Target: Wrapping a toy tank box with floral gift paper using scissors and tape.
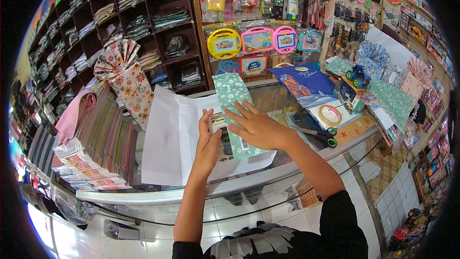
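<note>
My left hand [207,144] is upright at the left edge of a printed box [225,141], its thumb beside the box's face. Whether it grips the box is not clear. My right hand [257,124] lies flat, fingers spread, on green daisy-patterned gift wrap [233,91]. That folded strip covers the right part of the box and bears a barcode label. Beneath the box spreads the white underside [163,144] of the paper, creased and raised at its left.
Scissors [325,136] and a tape roll [329,115] lie right, by a blue Christmas-print bag [305,82] and a toy truck [358,75]. A floral wrapped gift [127,82] leans left near stacked paper [104,133]. The glass counter's metal edge [151,196] runs before me.
</note>
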Motion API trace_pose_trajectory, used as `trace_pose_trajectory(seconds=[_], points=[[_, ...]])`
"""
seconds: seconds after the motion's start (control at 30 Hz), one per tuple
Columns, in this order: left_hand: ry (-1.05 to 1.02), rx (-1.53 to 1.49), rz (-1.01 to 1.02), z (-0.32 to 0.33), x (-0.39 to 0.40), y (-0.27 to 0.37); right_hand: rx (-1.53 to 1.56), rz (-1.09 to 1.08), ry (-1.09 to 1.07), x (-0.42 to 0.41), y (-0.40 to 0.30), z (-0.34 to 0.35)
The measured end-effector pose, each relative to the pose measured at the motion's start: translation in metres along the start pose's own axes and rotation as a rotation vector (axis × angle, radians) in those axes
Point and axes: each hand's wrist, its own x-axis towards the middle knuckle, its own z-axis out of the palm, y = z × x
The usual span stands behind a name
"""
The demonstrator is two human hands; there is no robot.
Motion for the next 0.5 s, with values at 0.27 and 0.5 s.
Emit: trace_pose_trajectory(seconds=[0.27, 0.5], points=[[-0.026, 0.107, 0.055, -0.007, 0.004, -0.002, 0.268, -0.003, 0.088, 0.000, 0.015, 0.001], [-0.050, 0.011, 0.043, 0.003, 0.005, 0.006, 0.420, 0.055, 0.096, -0.007, 0.025, -0.005]])
